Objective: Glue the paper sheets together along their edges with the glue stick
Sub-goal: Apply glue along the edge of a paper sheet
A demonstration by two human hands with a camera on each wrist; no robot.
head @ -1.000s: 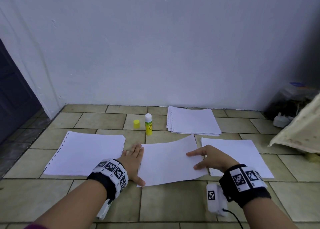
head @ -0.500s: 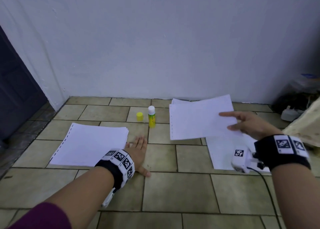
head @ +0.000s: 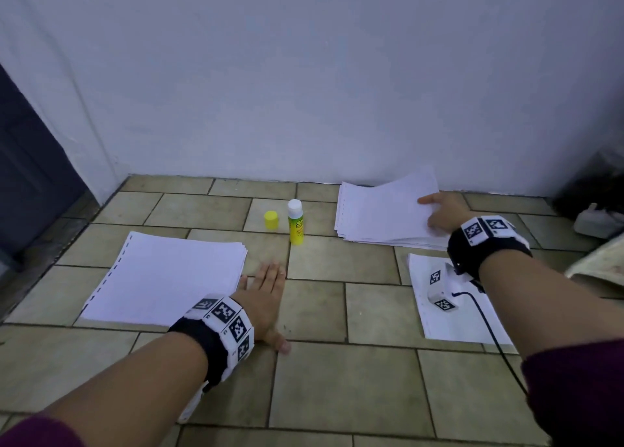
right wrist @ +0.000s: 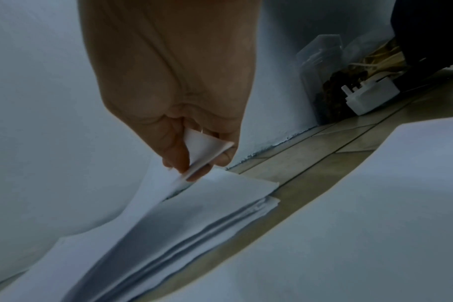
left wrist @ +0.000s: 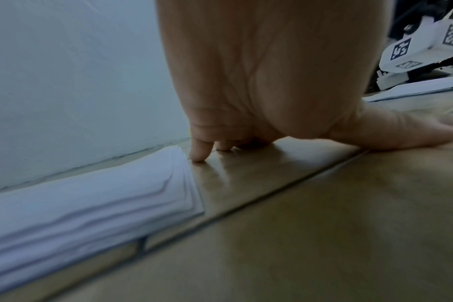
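The right hand reaches to the far right of the tiled floor, where a stack of paper lies close to the base of the white wall. Its thumb and fingers pinch the near right corner of the top sheet; the right wrist view shows that corner bent upward between the thumb and fingertips, with the rest of the sheet bowed up off the stack.

The left hand lies palm down on the floor near its middle, fingers straight and close together, thumb spread to the side, holding nothing. In the left wrist view the fingertips press the tile just beside the right edge of a second stack of paper, which occupies the left part of the floor and shows a row of punched holes along its left edge.

The glue stick stands upright on the floor between the two stacks, toward the wall, its white top exposed. Its yellow cap stands apart, just to its left.

A single sheet lies flat at the near right, partly under the right forearm and the wrist camera. A white plug adapter sits at the far right by the wall.
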